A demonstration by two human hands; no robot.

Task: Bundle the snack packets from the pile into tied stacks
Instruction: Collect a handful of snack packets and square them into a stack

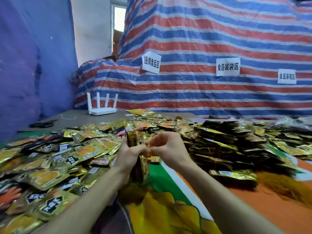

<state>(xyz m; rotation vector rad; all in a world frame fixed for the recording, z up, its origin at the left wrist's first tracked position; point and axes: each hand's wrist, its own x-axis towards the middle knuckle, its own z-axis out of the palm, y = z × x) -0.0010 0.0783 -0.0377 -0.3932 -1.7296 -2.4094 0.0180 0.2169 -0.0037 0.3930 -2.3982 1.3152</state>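
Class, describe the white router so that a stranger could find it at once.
Start at the red, white and blue striped tarpaulin behind the table. At its foot, past the pile of snack packets, sits the white router. Four upright antennas set it apart from the black scissors lying flat to its left.

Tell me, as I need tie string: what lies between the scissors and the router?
In the head view, a loose piece of white string lies on the bare grey table between the scissors and the router.
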